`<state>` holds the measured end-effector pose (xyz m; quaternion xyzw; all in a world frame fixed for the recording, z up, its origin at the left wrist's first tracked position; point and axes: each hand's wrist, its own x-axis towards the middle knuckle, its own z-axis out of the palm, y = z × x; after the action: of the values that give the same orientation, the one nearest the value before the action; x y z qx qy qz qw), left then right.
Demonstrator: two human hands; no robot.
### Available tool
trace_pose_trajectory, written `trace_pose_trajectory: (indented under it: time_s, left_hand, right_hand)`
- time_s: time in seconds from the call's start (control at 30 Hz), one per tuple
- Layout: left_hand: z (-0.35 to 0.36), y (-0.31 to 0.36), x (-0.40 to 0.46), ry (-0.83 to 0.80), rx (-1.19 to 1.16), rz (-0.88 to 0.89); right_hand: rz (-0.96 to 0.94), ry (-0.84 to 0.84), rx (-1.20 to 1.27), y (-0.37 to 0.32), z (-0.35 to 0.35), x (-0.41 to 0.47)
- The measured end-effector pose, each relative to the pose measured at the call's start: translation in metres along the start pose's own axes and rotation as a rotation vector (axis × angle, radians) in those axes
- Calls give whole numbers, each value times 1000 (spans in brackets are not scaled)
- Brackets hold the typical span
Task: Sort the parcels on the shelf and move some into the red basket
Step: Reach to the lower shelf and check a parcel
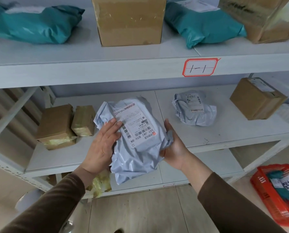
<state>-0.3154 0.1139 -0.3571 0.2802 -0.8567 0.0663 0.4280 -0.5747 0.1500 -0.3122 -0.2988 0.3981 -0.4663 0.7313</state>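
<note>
Both hands grasp a crumpled pale grey plastic mailer bag (pixel 133 140) with a white printed shipping label, held in front of the middle white shelf (pixel 224 132) — the left hand (pixel 103 145) flat against its left side with fingers on the label edge, the right hand (pixel 172 147) cupped under its right edge. It looks soft, light and slippery; gripping the bunched film at the sides seems safest; the red plastic basket (pixel 264 190) sits low at the right, already holding a parcel.

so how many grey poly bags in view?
2. One grey bag held in both hands, left hand and right hand; the other grey bag lies on the middle shelf. More could be hidden.
</note>
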Motion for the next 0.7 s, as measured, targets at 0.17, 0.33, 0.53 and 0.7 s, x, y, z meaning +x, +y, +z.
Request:
trace_pose_trajectory:
  time_s: [0.17, 0.33, 0.53, 0.7]
  left_hand:
    - [-7, -11, -22, -100, -67, -201]
    - [-3, -19, -35, -208, 102, -326]
    - [-3, 1, -13, 3, -908, -1171]
    - [10, -15, -13, -314, -1057, -1425]
  right_hand:
    - [-54, -80, -328, 4, 13, 7]
    - [-102, 27, -94, 19, 4, 27]
    - [26, 166, 157, 47, -11, 58]
    - [87, 275, 146, 61, -12, 90]
